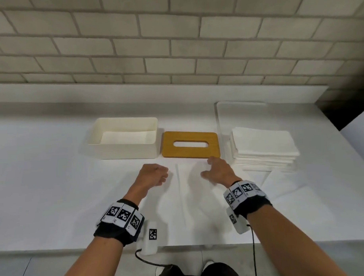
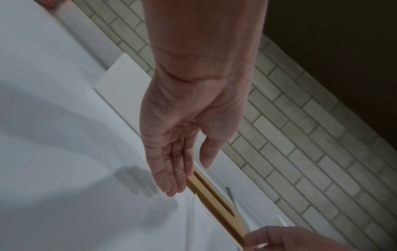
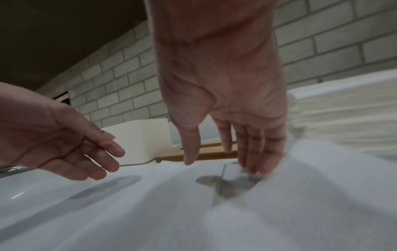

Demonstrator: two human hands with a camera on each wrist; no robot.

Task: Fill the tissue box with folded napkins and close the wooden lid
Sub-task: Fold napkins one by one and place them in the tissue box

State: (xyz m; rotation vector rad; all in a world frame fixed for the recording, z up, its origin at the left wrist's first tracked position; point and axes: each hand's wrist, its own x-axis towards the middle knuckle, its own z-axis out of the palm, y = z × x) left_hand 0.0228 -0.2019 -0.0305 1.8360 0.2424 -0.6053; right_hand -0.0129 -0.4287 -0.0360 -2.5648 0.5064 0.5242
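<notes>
The head view was bright and bent at its edges; both wrist views were dim, blurred below the hands (image 3: 225, 105).

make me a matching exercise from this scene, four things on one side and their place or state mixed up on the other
Things:
1. tissue box
2. wooden lid
3. napkin stack
4. left hand

Places or states:
A. piled at the right of the table
B. lying flat between the box and the stack
C. fingers loose, holding nothing
D. open-topped, at the left

Pairs: 1-D, 2-B, 3-A, 4-C
</notes>
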